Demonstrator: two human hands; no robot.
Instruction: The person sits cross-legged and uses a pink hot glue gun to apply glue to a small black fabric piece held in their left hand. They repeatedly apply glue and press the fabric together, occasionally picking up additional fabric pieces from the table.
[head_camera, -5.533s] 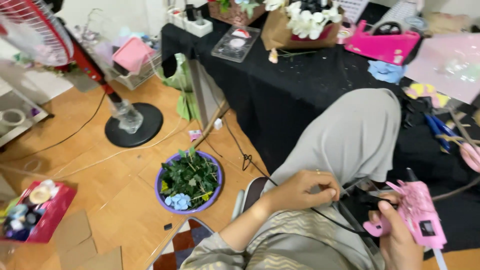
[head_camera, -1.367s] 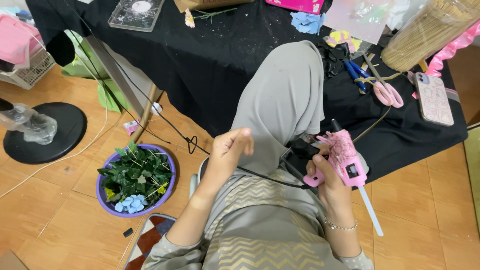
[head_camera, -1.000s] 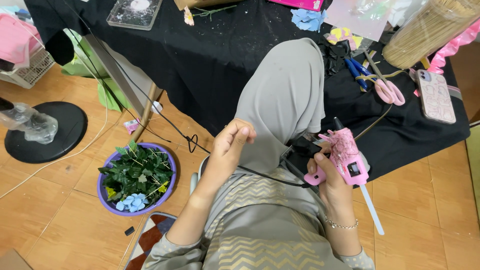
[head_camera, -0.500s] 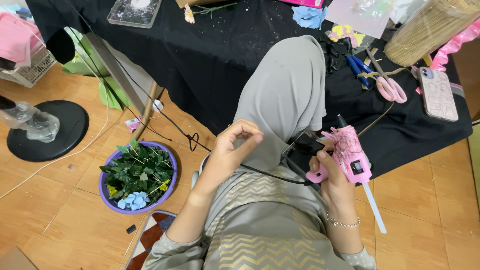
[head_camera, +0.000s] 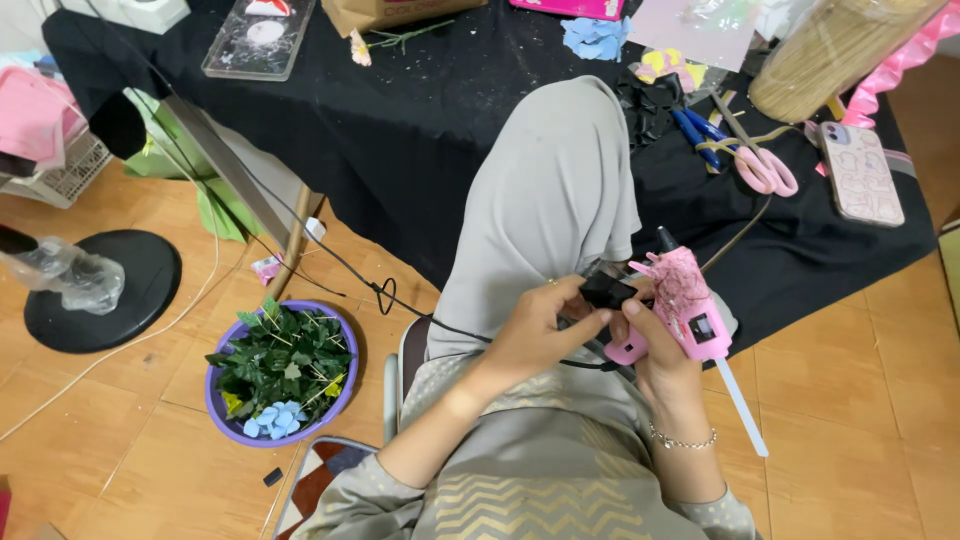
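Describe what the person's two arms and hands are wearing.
Both arms wear grey sleeves pushed up to about the elbow, dotted with small pale specks; the forearms are bare below them. The left hand has bare fingers and no jewellery that shows. The right hand has a thin beaded bracelet at the wrist. No gloves on either.

The person wears a grey garment with short dotted sleeves and a pale gold zigzag pattern across the front, over plain grey cloth draped on the raised knee; a thin beaded bracelet (head_camera: 683, 440) circles the right wrist
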